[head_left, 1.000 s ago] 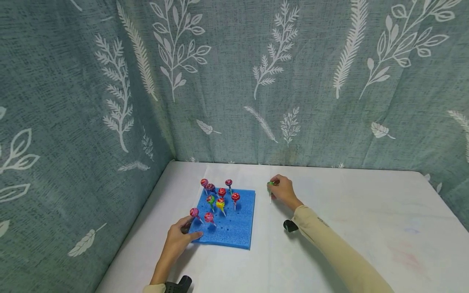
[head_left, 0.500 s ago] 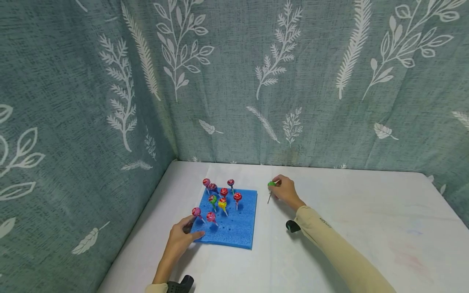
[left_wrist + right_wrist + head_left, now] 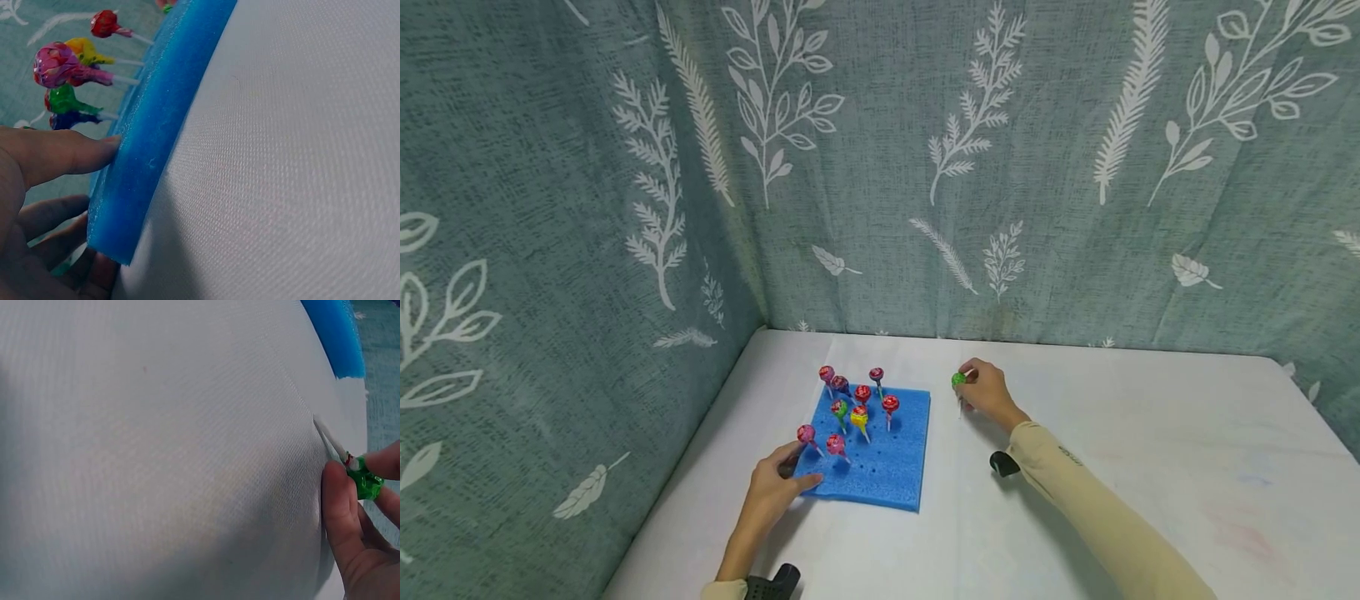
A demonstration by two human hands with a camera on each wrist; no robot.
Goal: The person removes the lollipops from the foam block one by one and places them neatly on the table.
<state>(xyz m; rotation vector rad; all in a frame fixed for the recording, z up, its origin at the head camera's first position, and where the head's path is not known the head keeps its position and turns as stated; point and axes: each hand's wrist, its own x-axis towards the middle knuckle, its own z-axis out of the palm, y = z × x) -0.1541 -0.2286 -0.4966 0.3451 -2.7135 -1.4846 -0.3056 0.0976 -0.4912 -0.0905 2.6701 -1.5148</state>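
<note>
A square blue foam board lies on the white table, with several wrapped lollipops stuck into it by their sticks. My left hand holds the board at its near left corner. Its thumb presses on the foam, and the other fingers lie along the left side. To the right of the board, my right hand pinches a green lollipop near its head. The stick points down and its tip is close to the tabletop. A yellow lollipop and another green lollipop stand mid-board.
Pink lollipops lean near the left hand, and red ones stand farther back. Small holes dot the board's bare near part. A patterned grey-green curtain hangs behind and to the left of the white table.
The green lollipop has turned slightly in my right fingers, showing more of its head. My left hand stays at the board's corner. The whole scene has shifted a little rightward in the head view.
</note>
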